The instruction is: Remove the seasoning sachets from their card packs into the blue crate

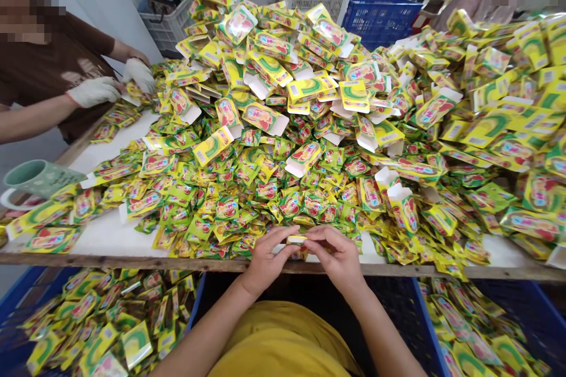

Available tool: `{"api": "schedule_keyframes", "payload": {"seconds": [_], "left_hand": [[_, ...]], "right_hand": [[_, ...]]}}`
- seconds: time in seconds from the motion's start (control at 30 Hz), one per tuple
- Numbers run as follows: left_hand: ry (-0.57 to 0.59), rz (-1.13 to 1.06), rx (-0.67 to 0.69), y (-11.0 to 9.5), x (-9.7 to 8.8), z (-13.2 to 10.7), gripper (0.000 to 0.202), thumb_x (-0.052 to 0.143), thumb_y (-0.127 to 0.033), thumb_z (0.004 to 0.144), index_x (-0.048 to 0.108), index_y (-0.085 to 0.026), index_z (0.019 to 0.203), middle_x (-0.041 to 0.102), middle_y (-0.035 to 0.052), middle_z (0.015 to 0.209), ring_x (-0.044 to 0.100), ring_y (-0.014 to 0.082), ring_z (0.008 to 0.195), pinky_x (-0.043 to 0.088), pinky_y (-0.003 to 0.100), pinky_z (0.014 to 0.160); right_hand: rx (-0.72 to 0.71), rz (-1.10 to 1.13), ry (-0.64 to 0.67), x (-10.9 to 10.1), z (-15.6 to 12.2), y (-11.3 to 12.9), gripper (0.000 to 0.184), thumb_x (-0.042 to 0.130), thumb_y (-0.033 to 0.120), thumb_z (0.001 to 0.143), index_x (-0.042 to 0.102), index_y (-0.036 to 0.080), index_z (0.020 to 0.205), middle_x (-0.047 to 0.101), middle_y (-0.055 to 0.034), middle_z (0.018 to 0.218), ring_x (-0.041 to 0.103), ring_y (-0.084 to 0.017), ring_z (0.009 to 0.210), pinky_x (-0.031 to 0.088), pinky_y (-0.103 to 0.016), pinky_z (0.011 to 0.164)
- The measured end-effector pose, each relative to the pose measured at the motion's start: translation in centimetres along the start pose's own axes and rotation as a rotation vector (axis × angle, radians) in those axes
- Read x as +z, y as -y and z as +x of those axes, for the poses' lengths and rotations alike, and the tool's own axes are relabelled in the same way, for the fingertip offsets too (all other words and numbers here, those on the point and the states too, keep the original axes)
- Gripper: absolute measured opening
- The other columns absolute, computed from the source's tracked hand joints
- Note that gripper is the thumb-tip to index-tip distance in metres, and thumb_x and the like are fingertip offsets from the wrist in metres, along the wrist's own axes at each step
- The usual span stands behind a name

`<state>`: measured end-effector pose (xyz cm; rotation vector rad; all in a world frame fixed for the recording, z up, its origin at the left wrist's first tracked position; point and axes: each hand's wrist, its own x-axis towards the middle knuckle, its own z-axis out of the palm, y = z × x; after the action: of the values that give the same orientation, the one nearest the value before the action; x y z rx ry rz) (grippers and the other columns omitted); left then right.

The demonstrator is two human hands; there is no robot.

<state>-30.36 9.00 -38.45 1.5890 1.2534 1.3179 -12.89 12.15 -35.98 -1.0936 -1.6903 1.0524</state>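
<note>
We find a small box (296, 240) just above the near edge of the table (115, 235), in front of the pile. A pale, narrow side faces up; its printed faces are mostly hidden by fingers and viewing angle, and we cannot tell whether its ends are closed. The left hand (267, 259) is clamped on one end between thumb and fingers; the right hand (340, 256) pinches the other end likewise. The two hands are apart, with the box between them.

Directly beyond, we note a heap of shiny green and yellow sachets (267, 188), overlapping too closely to count. Yellow cartons (265, 119) are piled over and behind it, several with white flaps open; most of their contents are out of sight. At left stands a green mug (33, 177), its base obscured.

Below the tabletop, a left blue crate (20, 303) holds more cartons; it and the right blue crate (432, 330) are cut off by the frame. Across the table at left, a co-worker's gloved hands (95, 92) are among packets we cannot make out clearly. A second person (475, 1) at upper right is largely concealed.
</note>
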Motion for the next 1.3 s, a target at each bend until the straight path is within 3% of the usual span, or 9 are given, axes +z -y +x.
{"api": "schedule_keyframes", "payload": {"seconds": [0.27,0.5,0.7,0.87,0.97,1.07,1.13,1.23,1.3], "left_hand": [[0.043,-0.035,-0.144,-1.0,-0.8,0.6,0.018,0.056,-0.021,0.09,0.072,-0.019,0.099,0.074,0.0055,0.098,0.068,0.0167,0.091,0.052,0.027,0.083],[0.08,0.031,0.197,-0.2,-1.0,0.1,0.024,0.059,-0.011,0.086,0.069,-0.02,0.106,0.071,0.0091,0.105,0.065,0.0174,0.1,0.053,0.032,0.09],[0.193,0.116,0.323,0.7,-1.0,-1.0,0.044,0.057,-0.008,0.087,0.056,-0.026,0.127,0.064,0.0101,0.116,0.061,0.0179,0.108,0.053,0.035,0.093],[0.295,0.173,0.226,0.7,-0.4,-0.9,0.045,0.051,-0.012,0.091,0.051,-0.027,0.133,0.063,0.0098,0.109,0.06,0.0175,0.103,0.052,0.033,0.089],[0.178,0.159,0.14,-0.7,-0.8,-0.3,0.04,0.05,-0.014,0.092,0.056,-0.026,0.129,0.062,0.0087,0.105,0.06,0.0167,0.098,0.051,0.03,0.086],[-0.011,0.131,0.062,-2.9,-3.9,-0.6,0.026,0.057,-0.017,0.088,0.067,-0.025,0.111,0.063,0.0067,0.098,0.061,0.0166,0.092,0.05,0.028,0.082],[0.02,0.178,-0.023,-3.7,-7.9,-2.4,0.016,0.06,-0.021,0.086,0.072,-0.025,0.096,0.065,0.0054,0.09,0.063,0.0167,0.084,0.051,0.026,0.075],[0.185,0.375,-0.272,-2.1,-15.8,-8.2,0.014,0.06,-0.031,0.085,0.074,-0.027,0.086,0.07,0.0039,0.084,0.067,0.0189,0.079,0.054,0.026,0.071],[0.166,0.56,-0.454,0.3,-21.2,-13.3,0.019,0.061,-0.043,0.079,0.075,-0.03,0.081,0.074,0.0021,0.083,0.07,0.0228,0.079,0.056,0.03,0.068]], "right_hand": [[-0.084,-0.102,-0.041,0.6,-0.1,0.8,0.005,0.063,0.019,0.084,0.066,0.021,0.081,0.065,-0.0053,0.083,0.063,-0.018,0.08,0.052,-0.03,0.067],[-0.216,-0.245,0.023,0.0,-1.1,-0.2,0.011,0.061,0.018,0.087,0.067,0.024,0.093,0.064,-0.0061,0.091,0.062,-0.019,0.089,0.052,-0.033,0.077],[-0.246,-0.231,-0.086,0.6,-3.4,-1.1,0.021,0.059,0.013,0.086,0.069,0.026,0.1,0.061,-0.0084,0.101,0.061,-0.018,0.086,0.052,-0.033,0.074],[-0.096,-0.137,-0.071,-0.2,-2.3,-1.1,0.018,0.053,0.019,0.091,0.07,0.024,0.095,0.065,-0.0061,0.087,0.061,-0.02,0.086,0.051,-0.034,0.075],[-0.034,-0.274,-0.074,0.0,0.7,-2.2,0.015,0.056,0.023,0.088,0.071,0.022,0.092,0.066,-0.007,0.086,0.061,-0.021,0.083,0.05,-0.036,0.075],[-0.064,-0.483,-0.01,0.6,3.0,-3.7,0.015,0.066,0.022,0.08,0.072,0.021,0.094,0.066,-0.0096,0.095,0.058,-0.026,0.092,0.047,-0.041,0.084],[-0.081,-0.488,-0.012,0.8,3.4,-4.5,0.01,0.068,0.02,0.078,0.072,0.022,0.086,0.066,-0.0075,0.088,0.058,-0.025,0.089,0.046,-0.042,0.085],[-0.104,-0.36,0.048,0.2,2.9,-4.9,0.004,0.071,0.025,0.077,0.072,0.024,0.073,0.066,-0.0039,0.082,0.06,-0.022,0.082,0.045,-0.041,0.084],[-0.058,-0.327,0.069,-0.2,2.5,-4.9,0.01,0.069,0.032,0.079,0.071,0.023,0.073,0.066,-0.0044,0.083,0.061,-0.021,0.079,0.047,-0.038,0.08]]}}
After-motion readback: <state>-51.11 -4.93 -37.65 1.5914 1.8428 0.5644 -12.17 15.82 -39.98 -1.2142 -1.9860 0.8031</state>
